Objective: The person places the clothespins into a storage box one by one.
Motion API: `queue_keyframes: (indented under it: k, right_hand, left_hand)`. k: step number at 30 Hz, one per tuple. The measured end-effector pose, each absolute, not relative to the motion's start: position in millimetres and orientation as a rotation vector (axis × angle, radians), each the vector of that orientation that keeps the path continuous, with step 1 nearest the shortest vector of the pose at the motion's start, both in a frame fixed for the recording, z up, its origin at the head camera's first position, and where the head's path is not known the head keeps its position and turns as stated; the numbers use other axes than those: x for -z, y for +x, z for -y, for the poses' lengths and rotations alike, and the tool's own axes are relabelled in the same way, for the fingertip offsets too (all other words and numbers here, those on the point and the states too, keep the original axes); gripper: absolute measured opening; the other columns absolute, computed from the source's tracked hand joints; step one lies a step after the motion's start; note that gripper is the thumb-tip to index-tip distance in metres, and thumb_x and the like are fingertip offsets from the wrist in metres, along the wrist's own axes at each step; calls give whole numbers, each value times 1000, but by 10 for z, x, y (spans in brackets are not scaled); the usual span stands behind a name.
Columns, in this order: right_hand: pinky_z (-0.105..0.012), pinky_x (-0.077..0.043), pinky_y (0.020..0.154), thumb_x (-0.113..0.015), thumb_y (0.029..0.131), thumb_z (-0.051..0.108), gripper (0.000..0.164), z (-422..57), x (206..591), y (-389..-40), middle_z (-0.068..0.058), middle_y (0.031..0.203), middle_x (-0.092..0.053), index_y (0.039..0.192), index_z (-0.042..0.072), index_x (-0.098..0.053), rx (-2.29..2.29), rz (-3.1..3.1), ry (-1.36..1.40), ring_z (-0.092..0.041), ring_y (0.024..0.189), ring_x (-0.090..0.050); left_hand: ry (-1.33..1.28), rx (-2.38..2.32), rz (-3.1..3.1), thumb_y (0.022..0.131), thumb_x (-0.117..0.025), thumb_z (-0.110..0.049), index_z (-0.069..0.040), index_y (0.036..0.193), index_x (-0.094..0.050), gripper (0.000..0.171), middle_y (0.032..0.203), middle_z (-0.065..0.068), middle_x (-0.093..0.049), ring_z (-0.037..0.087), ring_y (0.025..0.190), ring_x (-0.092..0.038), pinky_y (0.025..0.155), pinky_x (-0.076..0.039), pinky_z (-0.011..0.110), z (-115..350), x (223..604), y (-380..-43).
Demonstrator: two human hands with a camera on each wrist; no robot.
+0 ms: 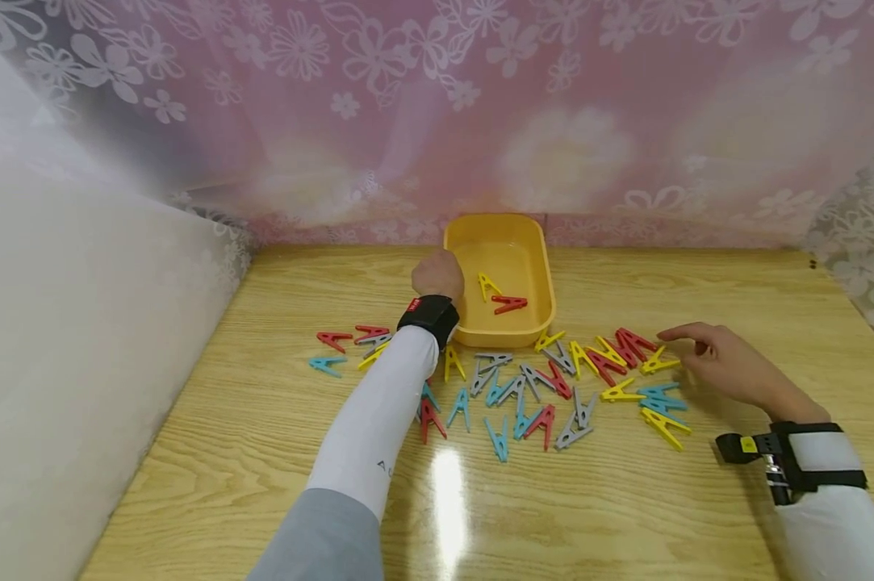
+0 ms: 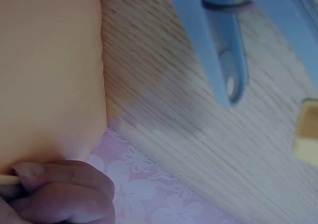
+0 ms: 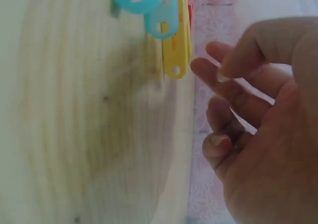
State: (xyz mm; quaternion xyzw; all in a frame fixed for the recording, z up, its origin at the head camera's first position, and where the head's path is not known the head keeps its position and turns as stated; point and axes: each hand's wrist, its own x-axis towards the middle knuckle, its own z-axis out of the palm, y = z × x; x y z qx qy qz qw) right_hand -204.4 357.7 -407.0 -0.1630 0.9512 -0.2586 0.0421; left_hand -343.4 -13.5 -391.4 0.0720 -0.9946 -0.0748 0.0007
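Observation:
At the left side of the yellow tub (image 1: 549, 282), my left hand (image 1: 439, 276) grips its rim. The left wrist view has that hand's curled fingers (image 2: 64, 194) at the edge of the tub wall (image 2: 49, 75). Inside the tub lie a yellow clothespin (image 1: 486, 284) and a red clothespin (image 1: 511, 303). My right hand (image 1: 727, 367) hovers at the right end of the clothespins, fingers loosely bent and nothing between them. Its index fingertip is close to a red clothespin (image 1: 635, 343) and a yellow clothespin (image 1: 656, 363). In the right wrist view, a yellow clothespin (image 3: 175, 55) hangs near the fingertips.
Several red, yellow, grey and blue clothespins (image 1: 499, 440) are scattered on the wooden table (image 1: 589, 516) in front of the tub. A few more, with a blue clothespin (image 1: 326, 365), lie left of my left forearm. A pink floral curtain (image 1: 407, 121) hangs behind the table.

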Motion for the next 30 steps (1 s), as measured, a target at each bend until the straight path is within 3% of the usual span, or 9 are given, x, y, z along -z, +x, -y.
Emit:
queue_keyframes:
  k: [5, 12, 22, 30]
  right_hand:
    - [-28, -32, 54, -63, 78, -8, 45, -3586, 4118, -2036, -16, 114, -60, 122, 1, -60, 835, -2884, -585, -16, 73, -39]
    - [-28, -34, 61, -73, 80, 1, 39, -3602, 4177, -2039, -13, 110, -62, 118, 3, -63, 737, -2939, -646, -17, 77, -41]
    - [-35, -40, 69, -75, 82, 9, 35, -3621, 4167, -2017, -17, 110, -62, 113, -1, -63, 684, -2935, -532, -24, 86, -50]
    - [-37, -44, 71, -74, 83, 11, 32, -3655, 4188, -1986, -15, 108, -64, 111, -1, -66, 653, -2972, -622, -27, 94, -56]
  left_hand:
    - [255, 213, 3134, 101, -46, -24, -11, 96, -70, 28, 83, 2, -68, 16, 73, -65, 58, -51, 30, 146, 3904, -3440]
    - [265, 220, 3126, 102, -46, -25, -10, 94, -69, 28, 80, 2, -66, 16, 70, -64, 56, -50, 29, 136, 3911, -3429]
    - [266, 232, 3112, 102, -46, -25, -10, 93, -70, 29, 80, 3, -67, 17, 70, -64, 55, -50, 29, 139, 3911, -3434]
    - [271, 201, 3122, 101, -47, -26, -10, 95, -69, 27, 82, 2, -66, 16, 71, -64, 58, -51, 29, 126, 3920, -3431]
